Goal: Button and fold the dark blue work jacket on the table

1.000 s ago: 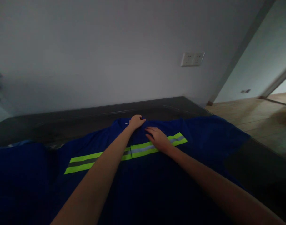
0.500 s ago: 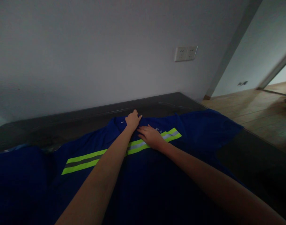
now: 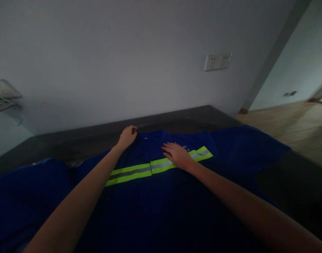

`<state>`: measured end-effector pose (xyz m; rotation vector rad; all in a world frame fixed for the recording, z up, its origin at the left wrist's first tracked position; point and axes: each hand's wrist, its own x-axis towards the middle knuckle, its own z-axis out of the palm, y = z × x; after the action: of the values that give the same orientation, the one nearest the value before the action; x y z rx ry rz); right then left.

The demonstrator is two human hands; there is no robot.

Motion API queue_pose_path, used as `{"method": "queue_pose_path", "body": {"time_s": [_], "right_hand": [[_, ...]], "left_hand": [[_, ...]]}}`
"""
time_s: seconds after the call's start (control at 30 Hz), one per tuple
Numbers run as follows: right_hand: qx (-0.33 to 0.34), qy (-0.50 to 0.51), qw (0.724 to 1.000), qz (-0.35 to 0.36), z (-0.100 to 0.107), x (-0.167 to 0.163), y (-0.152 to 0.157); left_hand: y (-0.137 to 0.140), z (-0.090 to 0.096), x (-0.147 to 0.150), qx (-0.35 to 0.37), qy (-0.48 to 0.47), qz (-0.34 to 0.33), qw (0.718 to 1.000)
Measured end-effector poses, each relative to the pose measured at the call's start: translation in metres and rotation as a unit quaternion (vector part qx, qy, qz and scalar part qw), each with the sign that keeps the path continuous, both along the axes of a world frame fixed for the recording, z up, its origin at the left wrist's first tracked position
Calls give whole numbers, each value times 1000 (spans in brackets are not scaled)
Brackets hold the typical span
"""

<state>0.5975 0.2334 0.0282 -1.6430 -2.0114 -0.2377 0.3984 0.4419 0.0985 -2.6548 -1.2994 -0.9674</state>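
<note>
A blue work jacket (image 3: 161,196) lies spread front up, with yellow-green and silver reflective strips (image 3: 131,172) across its chest. My left hand (image 3: 128,137) is at the left edge of the jacket's collar (image 3: 150,136), its fingers curled and closed at the cloth; the fingertips are partly hidden. Flat on the chest, beside the white lettering and over the right strip, lies my right hand (image 3: 178,154), fingers stretched out. Both sleeves extend outward, the right sleeve (image 3: 250,144) toward the table's right side.
The jacket is on a dark table (image 3: 197,114) standing against a grey wall (image 3: 118,59). A double socket (image 3: 218,62) is on that wall, and more sockets (image 3: 4,93) are at the far left. Tiled floor (image 3: 290,114) shows at the right.
My left hand has moved left, from the middle of the neckline to the collar's left edge. My right hand stays flat on the chest. The view has turned slightly left.
</note>
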Motion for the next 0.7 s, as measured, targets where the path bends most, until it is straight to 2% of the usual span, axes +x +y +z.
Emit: {"method": "queue_pose_path", "body": {"time_s": [0.13, 0.23, 0.33, 0.43, 0.57, 0.7], "right_hand": [[50, 35, 998, -3, 9, -3, -2], [66, 56, 996, 25, 31, -16, 9], [18, 71, 997, 26, 58, -41, 37], [-48, 95, 994, -20, 76, -68, 78], [-77, 105, 986, -100, 73, -97, 124], [-80, 112, 976, -166, 56, -113, 140]], "left_hand": [[-2, -16, -32, -13, 3, 30, 999], [-2, -27, -41, -29, -1, 60, 998], [-3, -35, -42, -31, -10, 75, 997], [-7, -39, -39, -22, -12, 70, 997], [-10, -35, -39, -23, -9, 48, 999], [-1, -18, -34, -35, -1, 69, 997]]}}
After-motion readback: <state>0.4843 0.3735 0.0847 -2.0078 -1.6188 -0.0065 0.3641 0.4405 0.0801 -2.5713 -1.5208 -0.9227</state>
